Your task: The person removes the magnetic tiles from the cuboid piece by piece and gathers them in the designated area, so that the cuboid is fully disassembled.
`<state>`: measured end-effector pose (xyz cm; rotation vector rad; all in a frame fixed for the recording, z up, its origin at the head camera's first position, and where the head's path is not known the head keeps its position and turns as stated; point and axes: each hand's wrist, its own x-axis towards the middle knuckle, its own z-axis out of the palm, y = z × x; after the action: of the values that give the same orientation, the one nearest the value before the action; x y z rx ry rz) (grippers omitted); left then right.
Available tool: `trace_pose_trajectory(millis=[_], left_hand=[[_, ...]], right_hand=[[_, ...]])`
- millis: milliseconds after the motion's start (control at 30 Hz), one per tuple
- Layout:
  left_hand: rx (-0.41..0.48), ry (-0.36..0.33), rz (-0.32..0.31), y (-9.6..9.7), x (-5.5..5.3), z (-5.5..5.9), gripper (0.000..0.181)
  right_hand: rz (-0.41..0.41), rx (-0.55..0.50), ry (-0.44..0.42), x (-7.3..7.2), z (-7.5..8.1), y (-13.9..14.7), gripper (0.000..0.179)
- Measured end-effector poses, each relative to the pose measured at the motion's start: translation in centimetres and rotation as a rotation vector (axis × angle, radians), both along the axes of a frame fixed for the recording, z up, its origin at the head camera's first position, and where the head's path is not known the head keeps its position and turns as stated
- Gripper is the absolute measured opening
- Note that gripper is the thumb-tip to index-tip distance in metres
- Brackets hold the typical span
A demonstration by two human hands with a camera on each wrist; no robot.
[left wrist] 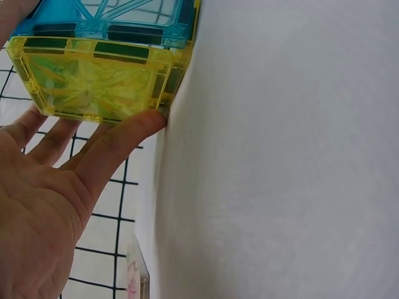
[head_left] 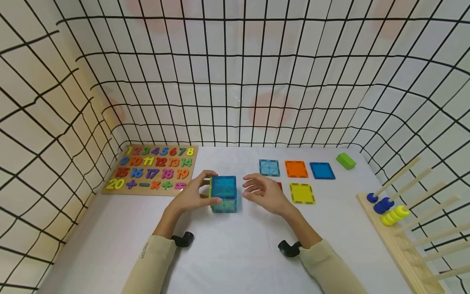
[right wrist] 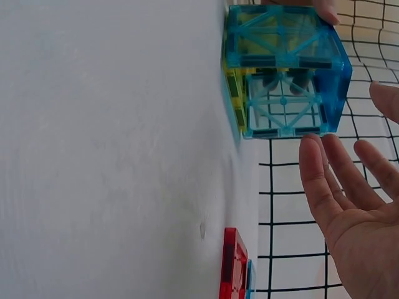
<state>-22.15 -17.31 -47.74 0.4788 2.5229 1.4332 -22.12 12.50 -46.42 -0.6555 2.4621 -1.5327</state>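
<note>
A small box of see-through magnetic tiles stands on the white cloth, with a blue tile on top. My left hand grips it from the left, thumb at the near side and fingers toward the far side. In the left wrist view, a yellow tile forms the side facing that palm. To the right of the box is my right hand, fingers loosely bent and holding nothing. Its fingertips come close to the box in the right wrist view. A red tile is partly hidden behind this hand.
Light blue, orange, dark blue and yellow tiles lie to the right, with a green block beyond. A number board lies back left. A wooden bead rack stands at right. Black netting surrounds the table.
</note>
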Motion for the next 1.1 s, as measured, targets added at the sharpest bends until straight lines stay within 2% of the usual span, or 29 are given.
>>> trace_pose_trajectory(millis=[300, 567, 800, 1100], left_hand=[[0.033, -0.012, -0.014, -0.1, 0.0, 0.0, 0.085], [0.029, -0.013, -0.018, -0.1, 0.0, 0.0, 0.086], [0.027, -0.006, -0.021, 0.0, 0.0, -0.1, 0.082], [0.009, -0.010, -0.007, 0.1, 0.0, 0.0, 0.088]], right_hand=[[0.038, -0.010, -0.022, -0.3, -0.3, -1.5, 0.060], [0.048, 0.032, -0.030, -0.6, -0.2, -2.6, 0.074], [0.069, 0.109, -0.021, -0.8, 0.4, -3.3, 0.084], [0.061, 0.189, -0.001, -1.2, 1.0, -3.7, 0.077]])
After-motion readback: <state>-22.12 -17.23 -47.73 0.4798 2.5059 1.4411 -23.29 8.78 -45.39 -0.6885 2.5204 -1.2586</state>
